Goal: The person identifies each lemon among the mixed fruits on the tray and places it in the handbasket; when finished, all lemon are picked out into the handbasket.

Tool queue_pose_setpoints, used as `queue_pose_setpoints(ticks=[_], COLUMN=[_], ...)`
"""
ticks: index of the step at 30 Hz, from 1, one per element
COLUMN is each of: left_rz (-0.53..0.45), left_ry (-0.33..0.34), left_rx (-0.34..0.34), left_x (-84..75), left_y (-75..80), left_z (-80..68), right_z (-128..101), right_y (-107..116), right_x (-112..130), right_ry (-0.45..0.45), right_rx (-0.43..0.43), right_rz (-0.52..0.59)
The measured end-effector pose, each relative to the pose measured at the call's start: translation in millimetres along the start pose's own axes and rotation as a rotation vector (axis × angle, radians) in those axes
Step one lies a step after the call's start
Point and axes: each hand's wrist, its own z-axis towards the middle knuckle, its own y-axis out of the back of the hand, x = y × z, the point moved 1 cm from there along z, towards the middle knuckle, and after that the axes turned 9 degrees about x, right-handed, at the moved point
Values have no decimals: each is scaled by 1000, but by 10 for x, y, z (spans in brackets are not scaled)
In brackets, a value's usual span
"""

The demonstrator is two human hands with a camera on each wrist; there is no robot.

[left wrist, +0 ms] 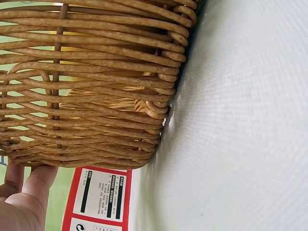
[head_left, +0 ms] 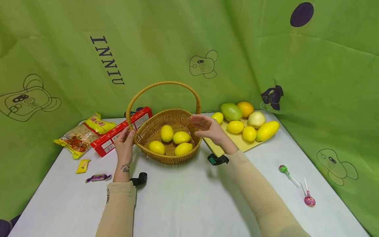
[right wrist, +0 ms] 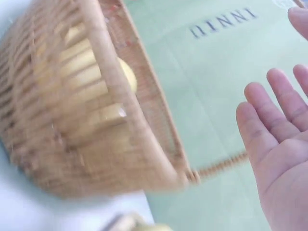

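Head view: the basket sits at frame centre on the counter, holding four lemons. The left hand touches its left rim, fingers relaxed. The right hand hovers flat-fingered at the right rim.

Left wrist view: fingertips rest against the basket rim, beside a red box.

Right wrist view: the right hand's grip is wide, palm clear of the blurred basket.

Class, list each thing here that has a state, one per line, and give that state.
Basket: upright, holds four lemons.
Left hand: fingers touch the basket's rim.
Right hand: open, empty, beside the basket.
Red box: lying flat, closed.
Lollipops: wrapped, lying on the table.
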Motion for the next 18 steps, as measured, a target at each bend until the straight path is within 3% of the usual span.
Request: queue_pose_setpoints(ticks=[7, 13, 18], left_rz=[-8, -15, -16], left_ry=[1, -4, -4], left_rx=[-3, -9, -16], left_x=[5, 16, 26], left_y=[2, 4, 5], left_z=[-3, -1, 0], right_z=[-349, -631, -819], right_y=[324, 653, 893], right_x=[34, -11, -47], right_ry=[69, 58, -3], right_rx=[-232, -565, -825], right_rz=[-53, -28, -66])
